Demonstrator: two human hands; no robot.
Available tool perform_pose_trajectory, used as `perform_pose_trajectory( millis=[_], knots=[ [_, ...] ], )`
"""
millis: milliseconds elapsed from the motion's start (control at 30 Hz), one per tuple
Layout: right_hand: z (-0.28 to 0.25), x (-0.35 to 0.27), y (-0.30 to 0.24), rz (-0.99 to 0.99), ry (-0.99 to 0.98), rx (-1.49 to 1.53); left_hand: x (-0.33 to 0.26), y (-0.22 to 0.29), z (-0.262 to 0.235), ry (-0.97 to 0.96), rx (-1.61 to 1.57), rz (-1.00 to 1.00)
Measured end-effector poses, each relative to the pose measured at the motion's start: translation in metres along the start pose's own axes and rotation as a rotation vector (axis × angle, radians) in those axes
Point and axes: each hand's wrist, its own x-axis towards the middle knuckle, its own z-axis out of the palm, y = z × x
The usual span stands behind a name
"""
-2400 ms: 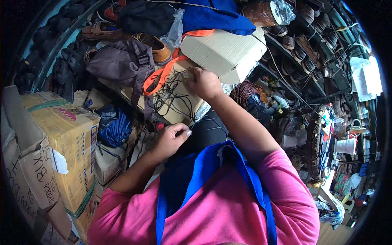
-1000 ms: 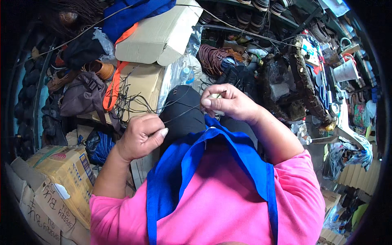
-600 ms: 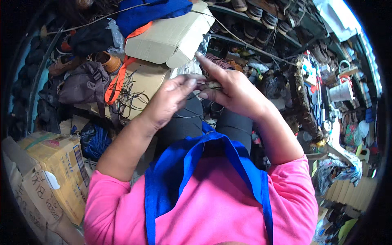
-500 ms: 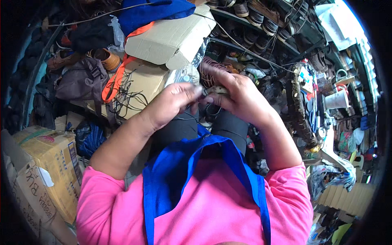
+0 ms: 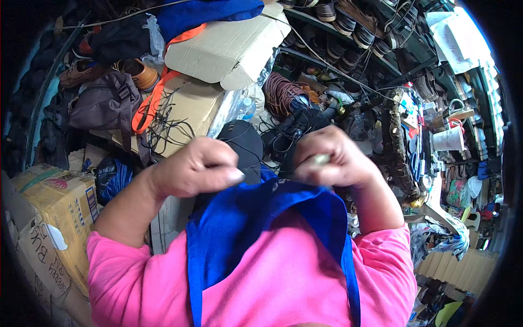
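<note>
My left hand (image 5: pixel 197 168) is closed, thumb pressed to the curled fingers, above my left knee. What it pinches, if anything, is too small to make out. My right hand (image 5: pixel 335 158) is closed and smeared by motion, at about the same height and well apart from the left. A small pale greenish thing (image 5: pixel 321 159) shows between its thumb and fingers; its kind is not clear. Thin dark cord (image 5: pixel 242 137) lies across my dark-clad left knee. A blue apron (image 5: pixel 234 229) covers my lap and chest.
Ahead stand an opened cardboard box (image 5: pixel 223 52), tangled black cords (image 5: pixel 169 122) and a coil of brown cord (image 5: pixel 283 95). A carton (image 5: pixel 60 207) is on the left. Shelves of shoes (image 5: pixel 343 24) rise at the far right; a cluttered stand with a white cup (image 5: pixel 448 139) is nearer.
My hands were close together over my knees, working at something small. They have drawn apart, left hand leftward and right hand rightward, both lower and nearer my body.
</note>
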Motion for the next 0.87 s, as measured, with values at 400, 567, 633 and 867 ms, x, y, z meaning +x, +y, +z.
perform_pose_trajectory(
  millis=[400, 567, 633, 867],
  knots=[
    [0.046, 0.043, 0.053, 0.194, 0.05, 0.575, 0.015, -0.012, 0.016, 0.483, 0.625, 0.167],
    [0.049, 0.053, 0.042, 0.205, 0.14, 0.557, 0.013, -0.021, 0.013, 0.538, 0.843, 0.211],
    [0.048, 0.053, 0.041, 0.251, 0.109, 0.549, 0.011, -0.021, 0.014, 0.552, 0.845, 0.203],
    [0.048, 0.046, 0.076, 0.274, 0.009, 0.737, 0.009, -0.032, 0.009, 0.756, 0.372, -0.028]
  ],
)
